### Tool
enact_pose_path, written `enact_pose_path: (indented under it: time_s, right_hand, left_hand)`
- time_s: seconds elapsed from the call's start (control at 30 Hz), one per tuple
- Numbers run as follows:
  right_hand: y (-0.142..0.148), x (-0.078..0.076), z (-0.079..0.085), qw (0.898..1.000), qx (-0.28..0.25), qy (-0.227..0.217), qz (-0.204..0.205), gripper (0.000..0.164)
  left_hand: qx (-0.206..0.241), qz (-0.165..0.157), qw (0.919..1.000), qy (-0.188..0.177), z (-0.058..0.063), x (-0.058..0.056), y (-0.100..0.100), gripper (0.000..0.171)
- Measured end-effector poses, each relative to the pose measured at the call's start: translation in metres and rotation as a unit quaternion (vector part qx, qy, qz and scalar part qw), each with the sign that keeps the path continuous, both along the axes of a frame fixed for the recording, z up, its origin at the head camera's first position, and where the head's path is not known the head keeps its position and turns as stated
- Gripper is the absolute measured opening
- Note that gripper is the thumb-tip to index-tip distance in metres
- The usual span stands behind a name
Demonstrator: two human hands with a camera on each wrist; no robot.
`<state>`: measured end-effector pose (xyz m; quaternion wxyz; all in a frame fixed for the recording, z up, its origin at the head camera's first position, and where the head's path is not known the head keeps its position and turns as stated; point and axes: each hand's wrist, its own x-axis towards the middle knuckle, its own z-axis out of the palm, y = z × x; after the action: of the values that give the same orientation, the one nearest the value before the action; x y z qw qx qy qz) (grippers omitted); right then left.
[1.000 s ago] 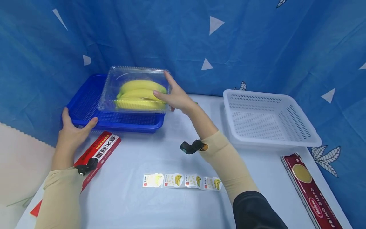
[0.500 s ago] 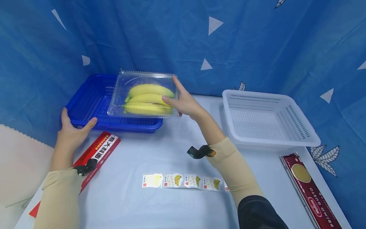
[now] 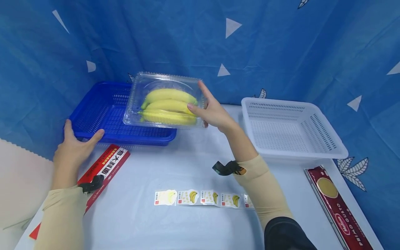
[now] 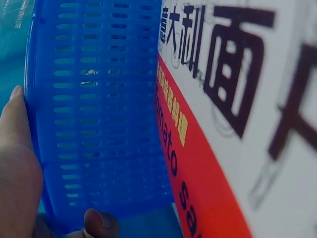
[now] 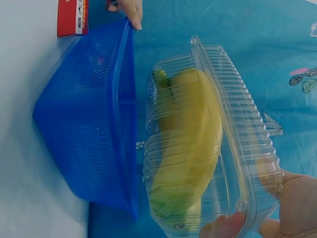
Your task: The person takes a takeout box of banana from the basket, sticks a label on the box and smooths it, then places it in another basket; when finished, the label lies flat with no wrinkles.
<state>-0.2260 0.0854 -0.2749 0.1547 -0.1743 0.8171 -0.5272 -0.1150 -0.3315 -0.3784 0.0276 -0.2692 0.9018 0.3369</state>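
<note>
And it's a curtained-off recording booth, by the looks: a blue fabric curtain (image 3: 187,41) printed with white triangles and outlined leaves hugs the smooth white tabletop's (image 3: 150,229) far and right edges, with small black wrist-worn cameras (image 3: 227,168) in shot.

The left wrist view's top edge crops the blue basket (image 4: 106,128)

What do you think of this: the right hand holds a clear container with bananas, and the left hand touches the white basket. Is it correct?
Not quite: the left hand touches the blue basket, not the white basket, as the head view shows. The right hand does hold the clear container with bananas.
</note>
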Motion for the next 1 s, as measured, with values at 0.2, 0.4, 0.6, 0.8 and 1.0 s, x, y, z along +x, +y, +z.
enact_pose_path:
  time_s: [0.2,0.4,0.6,0.8,1.0]
  right_hand:
    - [0.017,-0.001,-0.006,1.000,-0.004,0.006,-0.008,0.088]
    - [0.031,0.002,-0.004,1.000,-0.014,0.008,-0.011,0.088]
    - [0.041,0.004,-0.005,1.000,-0.017,0.011,-0.017,0.087]
    - [0.051,0.006,-0.004,1.000,-0.012,0.012,-0.022,0.087]
    - [0.057,0.017,0.005,1.000,-0.009,0.005,-0.025,0.089]
  left_hand:
    - [-0.048,-0.003,0.9987,-0.018,0.007,0.004,0.005,0.123]
    - [-0.113,-0.002,0.9931,-0.031,0.020,0.007,0.014,0.123]
    - [-0.146,-0.013,0.9892,-0.008,0.027,0.009,0.021,0.122]
    - [-0.162,-0.033,0.9856,0.036,0.040,0.005,0.037,0.113]
    - [-0.158,-0.071,0.9793,0.104,0.060,-0.001,0.067,0.099]
